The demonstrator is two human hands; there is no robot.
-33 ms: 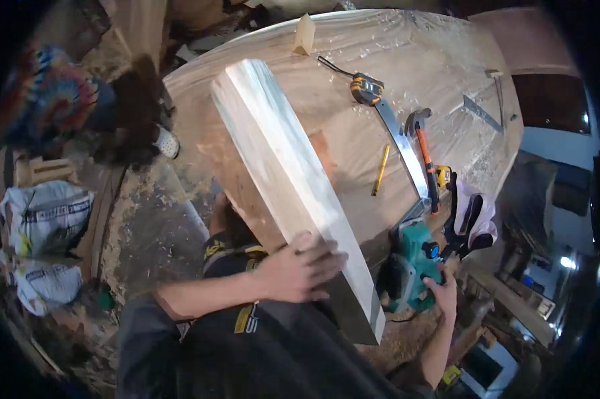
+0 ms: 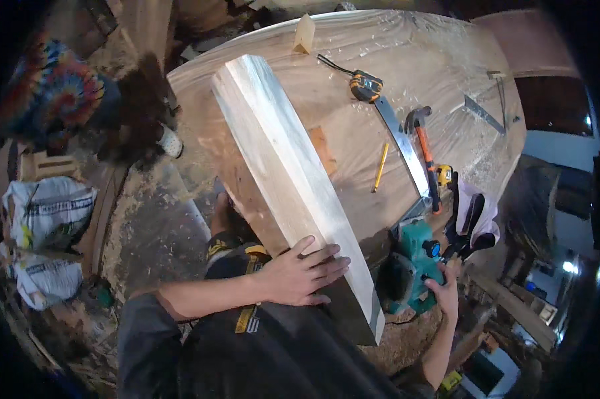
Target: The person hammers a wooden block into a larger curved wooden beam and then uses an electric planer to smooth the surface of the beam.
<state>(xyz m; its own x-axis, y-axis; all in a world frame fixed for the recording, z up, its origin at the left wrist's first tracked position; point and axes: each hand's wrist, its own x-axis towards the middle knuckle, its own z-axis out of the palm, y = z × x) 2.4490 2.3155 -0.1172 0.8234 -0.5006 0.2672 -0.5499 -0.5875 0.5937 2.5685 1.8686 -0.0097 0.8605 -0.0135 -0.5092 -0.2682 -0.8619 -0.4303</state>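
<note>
My left hand (image 2: 299, 278) lies on the lower part of a long pale wooden beam (image 2: 273, 136), fingers spread over its side. The beam runs diagonally across the workbench (image 2: 237, 63). At lower right my right hand (image 2: 444, 286) is closed on the handle of a teal electric planer (image 2: 413, 256), just beside the beam. To the beam's right lie a yellow pencil (image 2: 381, 166), a metal straightedge (image 2: 403, 146), a black-and-orange tape measure (image 2: 366, 86) and a hammer (image 2: 425, 151) with an orange handle.
A small wood block (image 2: 304, 33), a metal square (image 2: 483, 114) and pale gloves (image 2: 479, 216) rest on the bench. At left are white sacks (image 2: 47, 219) and a person in tie-dye clothing (image 2: 57, 93) with a white shoe (image 2: 169, 139). Timber offcuts (image 2: 513, 306) lie at lower right.
The view has shifted very slightly, so the bench and tools sit a little differently in the picture. My fingers on the beam look a little more spread; otherwise little differs.
</note>
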